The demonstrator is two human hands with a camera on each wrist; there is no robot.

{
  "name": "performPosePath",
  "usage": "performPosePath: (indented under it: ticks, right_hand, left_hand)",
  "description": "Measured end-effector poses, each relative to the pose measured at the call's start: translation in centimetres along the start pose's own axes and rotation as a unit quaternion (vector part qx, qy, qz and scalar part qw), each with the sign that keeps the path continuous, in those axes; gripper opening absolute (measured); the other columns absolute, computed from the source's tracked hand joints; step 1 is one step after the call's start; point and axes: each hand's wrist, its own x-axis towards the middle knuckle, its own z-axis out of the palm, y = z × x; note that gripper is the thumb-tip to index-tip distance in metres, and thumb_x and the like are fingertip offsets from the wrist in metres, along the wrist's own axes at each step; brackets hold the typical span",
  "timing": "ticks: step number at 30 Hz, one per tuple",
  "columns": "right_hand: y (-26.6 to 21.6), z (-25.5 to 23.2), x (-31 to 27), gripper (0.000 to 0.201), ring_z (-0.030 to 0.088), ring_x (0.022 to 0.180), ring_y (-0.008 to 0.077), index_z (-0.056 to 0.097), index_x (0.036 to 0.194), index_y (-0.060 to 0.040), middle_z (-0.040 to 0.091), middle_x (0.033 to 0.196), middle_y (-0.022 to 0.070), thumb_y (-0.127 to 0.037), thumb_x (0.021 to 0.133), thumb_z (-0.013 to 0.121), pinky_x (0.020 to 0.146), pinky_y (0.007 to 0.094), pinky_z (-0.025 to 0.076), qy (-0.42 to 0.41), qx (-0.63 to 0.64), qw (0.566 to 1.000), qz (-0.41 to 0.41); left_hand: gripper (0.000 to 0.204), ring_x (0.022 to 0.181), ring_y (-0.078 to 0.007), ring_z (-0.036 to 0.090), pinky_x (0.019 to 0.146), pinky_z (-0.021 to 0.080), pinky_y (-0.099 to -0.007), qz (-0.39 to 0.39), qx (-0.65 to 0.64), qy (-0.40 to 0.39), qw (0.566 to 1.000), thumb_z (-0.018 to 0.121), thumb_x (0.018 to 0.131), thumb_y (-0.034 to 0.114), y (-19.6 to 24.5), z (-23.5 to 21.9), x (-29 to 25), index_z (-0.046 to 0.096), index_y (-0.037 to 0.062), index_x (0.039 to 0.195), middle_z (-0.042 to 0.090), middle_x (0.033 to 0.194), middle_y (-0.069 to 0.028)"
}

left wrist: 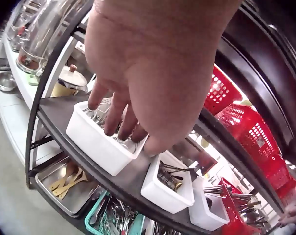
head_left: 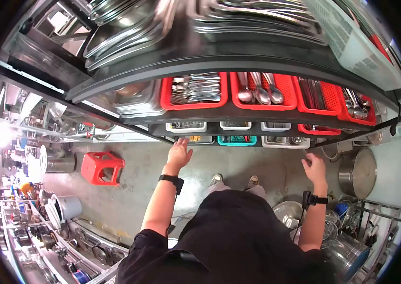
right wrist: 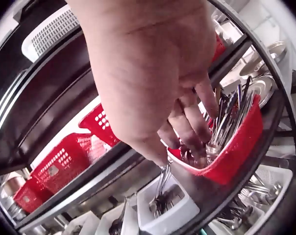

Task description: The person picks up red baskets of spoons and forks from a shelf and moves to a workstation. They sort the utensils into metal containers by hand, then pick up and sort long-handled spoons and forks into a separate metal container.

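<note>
My left hand (head_left: 179,155) is held out low before the shelf rack, its fingers relaxed and holding nothing. In the left wrist view its fingers overlap a white bin (left wrist: 96,144) of metal utensils. Another white bin (left wrist: 162,196) stands beside that one on the same shelf. My right hand (head_left: 315,169) hangs at the right with loosely bent fingers and nothing in them. From the right wrist, its fingertips overlap a red basket (right wrist: 231,164) of upright metal utensils, with a white bin (right wrist: 172,220) next to it.
Red baskets of forks (head_left: 193,107) and large spoons (head_left: 264,107) line the shelf above. Stacked metal trays (head_left: 257,31) lie on top. A red stool (head_left: 98,168) stands left on the floor; a large steel pot (head_left: 357,174) is at the right. Wooden utensils lie in a steel tray (left wrist: 45,186).
</note>
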Motion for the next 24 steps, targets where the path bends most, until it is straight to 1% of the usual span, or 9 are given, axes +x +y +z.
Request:
performPosePath:
  ticks: [3,6,7,10,14,15,17,18,24]
  right_hand:
    - [-3.4,0.1,-2.3,0.029,0.072,0.086,0.0345,0.071,0.107,-0.0003,0.076,0.098,0.0171,-0.021,0.087,0.078,0.078,0.0431,0.057,-0.029,0.001,0.999,0.034]
    - [-5.9,-0.1,-5.1,0.028,0.070,0.085,0.0339,0.072,0.106,-0.0017,0.074,0.095,0.0155,-0.020,0.086,0.079,0.077,0.0433,0.056,-0.035,-0.025,0.998,0.038]
    - [-6.0,0.3,-6.2,0.028,0.070,0.085,0.0339,0.072,0.106,-0.0017,0.074,0.095,0.0155,-0.020,0.086,0.079,0.077,0.0433,0.056,-0.034,-0.034,0.998,0.038]
    - [-6.0,0.6,-10.4,0.026,0.069,0.084,0.0331,0.072,0.104,-0.0026,0.073,0.093,0.0143,-0.019,0.085,0.079,0.077,0.0433,0.055,-0.034,-0.079,0.995,0.042]
    - [-8.5,-0.2,-14.0,0.024,0.069,0.087,0.0348,0.073,0.104,-0.0048,0.071,0.093,0.0165,-0.020,0.086,0.078,0.079,0.0444,0.055,-0.100,-0.093,0.985,0.107]
    - [-9.0,-0.5,-14.5,0.024,0.069,0.087,0.0350,0.073,0.104,-0.0048,0.071,0.093,0.0164,-0.020,0.085,0.079,0.079,0.0446,0.055,-0.119,-0.097,0.980,0.129]
    - [-8.5,-0.4,-15.0,0.025,0.069,0.086,0.0335,0.073,0.103,-0.0039,0.072,0.094,0.0156,-0.018,0.084,0.079,0.079,0.0437,0.055,-0.120,-0.109,0.980,0.118]
    - [-8.6,-0.2,-15.2,0.025,0.069,0.084,0.0319,0.073,0.102,-0.0030,0.073,0.094,0.0147,-0.017,0.083,0.080,0.078,0.0428,0.055,-0.116,-0.115,0.981,0.108]
    - [-10.5,1.1,-12.4,0.026,0.071,0.086,0.0314,0.072,0.103,-0.0015,0.074,0.094,0.0150,-0.020,0.086,0.079,0.079,0.0427,0.055,-0.090,-0.090,0.990,0.059]
  left_hand:
    - [0.068,0.132,-0.0337,0.054,0.111,0.046,-0.0476,0.019,0.105,0.034,0.994,0.075,0.091,0.034,-2.1,1.9,3.1,0.048,0.0063,0.147,0.055,0.144,-0.0142]
    - [0.069,0.133,-0.0317,0.053,0.113,0.044,-0.0472,0.061,0.145,0.082,0.984,0.076,0.090,0.035,-4.9,5.8,6.7,0.049,0.0071,0.146,0.056,0.141,-0.0130]
    - [0.060,0.131,-0.0304,0.053,0.113,0.043,-0.0477,0.048,0.166,0.045,0.984,0.076,0.090,0.034,-4.1,5.1,7.3,0.055,0.0080,0.139,0.057,0.137,-0.0116]
    - [0.046,0.128,-0.0295,0.054,0.112,0.043,-0.0489,0.068,0.195,0.058,0.977,0.073,0.090,0.031,-5.2,6.5,10.0,0.061,0.0091,0.129,0.059,0.131,-0.0100]
    - [0.018,0.116,-0.0290,0.061,0.100,0.049,-0.0488,0.053,0.125,0.084,0.987,0.066,0.093,0.024,-7.0,9.2,12.2,0.068,0.0124,0.106,0.066,0.114,-0.0075]
    - [0.018,0.116,-0.0290,0.061,0.100,0.049,-0.0488,0.049,0.120,0.080,0.988,0.066,0.093,0.024,-6.9,9.2,12.3,0.068,0.0124,0.106,0.066,0.114,-0.0075]
    - [0.011,0.113,-0.0285,0.063,0.095,0.049,-0.0476,0.042,0.096,0.091,0.990,0.063,0.092,0.021,-6.6,8.4,12.0,0.071,0.0142,0.096,0.068,0.111,-0.0057]
    - [0.009,0.111,-0.0275,0.062,0.092,0.049,-0.0461,0.080,0.084,0.148,0.982,0.064,0.090,0.021,-7.1,8.9,11.7,0.072,0.0161,0.092,0.066,0.109,-0.0043]
    - [0.011,0.104,-0.0279,0.059,0.087,0.046,-0.0481,0.117,0.056,0.127,0.983,0.061,0.087,0.018,-7.7,11.6,3.3,0.071,0.0156,0.092,0.060,0.104,-0.0044]
